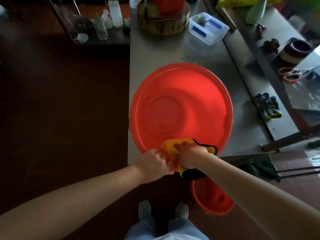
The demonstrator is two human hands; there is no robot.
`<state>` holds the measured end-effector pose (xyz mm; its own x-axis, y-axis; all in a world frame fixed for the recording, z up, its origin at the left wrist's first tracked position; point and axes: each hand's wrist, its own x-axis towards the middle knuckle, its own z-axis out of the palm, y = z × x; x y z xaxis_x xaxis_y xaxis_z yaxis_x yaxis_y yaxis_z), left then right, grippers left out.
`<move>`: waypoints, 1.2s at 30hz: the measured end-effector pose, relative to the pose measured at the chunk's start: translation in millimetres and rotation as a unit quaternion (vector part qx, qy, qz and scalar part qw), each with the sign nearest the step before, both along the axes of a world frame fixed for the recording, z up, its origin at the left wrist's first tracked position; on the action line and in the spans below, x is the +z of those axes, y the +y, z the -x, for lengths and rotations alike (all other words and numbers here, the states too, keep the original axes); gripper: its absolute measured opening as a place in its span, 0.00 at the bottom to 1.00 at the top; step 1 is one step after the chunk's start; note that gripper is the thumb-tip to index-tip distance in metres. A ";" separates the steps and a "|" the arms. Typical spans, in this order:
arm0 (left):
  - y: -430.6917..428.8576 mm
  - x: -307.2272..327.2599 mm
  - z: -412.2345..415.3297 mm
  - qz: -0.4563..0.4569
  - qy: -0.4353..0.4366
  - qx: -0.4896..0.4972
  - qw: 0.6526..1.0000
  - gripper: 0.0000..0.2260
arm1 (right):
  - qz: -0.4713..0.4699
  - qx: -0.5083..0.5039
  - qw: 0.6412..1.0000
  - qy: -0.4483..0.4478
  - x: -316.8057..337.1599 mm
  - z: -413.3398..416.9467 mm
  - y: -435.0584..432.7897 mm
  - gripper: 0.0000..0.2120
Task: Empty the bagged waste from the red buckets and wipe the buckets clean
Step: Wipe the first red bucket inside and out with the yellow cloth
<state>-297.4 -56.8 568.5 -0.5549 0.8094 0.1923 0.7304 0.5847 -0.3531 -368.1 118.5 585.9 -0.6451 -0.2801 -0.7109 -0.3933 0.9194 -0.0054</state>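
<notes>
- Now the left hand (155, 161) curls over the red bucket's (181, 94) near rim.
- Right hand (189, 156) clutches a yellow-and-black cloth (170, 144) there.
- Below it sits a second red bucket (213, 200).

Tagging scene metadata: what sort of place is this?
Probably a commercial kitchen's prep or back area: a stainless steel worktable, a thick round wooden chopping block on it, and bottles on a side shelf.
</notes>
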 end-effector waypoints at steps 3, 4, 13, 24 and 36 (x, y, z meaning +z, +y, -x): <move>1.4 -6.1 -5.5 -0.001 0.005 -0.012 1.000 0.20 | -0.002 -0.005 1.000 -0.008 -26.3 8.3 -5.7 0.27; 2.1 -8.6 -7.5 0.008 0.010 -0.018 1.000 0.21 | -0.002 0.000 1.000 -0.010 -36.4 12.6 -7.0 0.27; 1.4 -22.2 -18.1 0.002 0.009 -0.001 1.000 0.21 | 0.016 -0.028 0.999 0.011 -96.0 61.9 -26.2 0.25; -6.6 -22.2 -23.0 0.008 -0.005 -0.003 1.000 0.20 | 0.011 -0.023 1.000 -0.014 -97.4 55.0 -24.6 0.26; -7.4 -4.5 -18.8 0.127 -0.073 -0.013 0.989 0.17 | 0.030 0.004 0.999 -0.037 -21.2 -17.2 20.8 0.28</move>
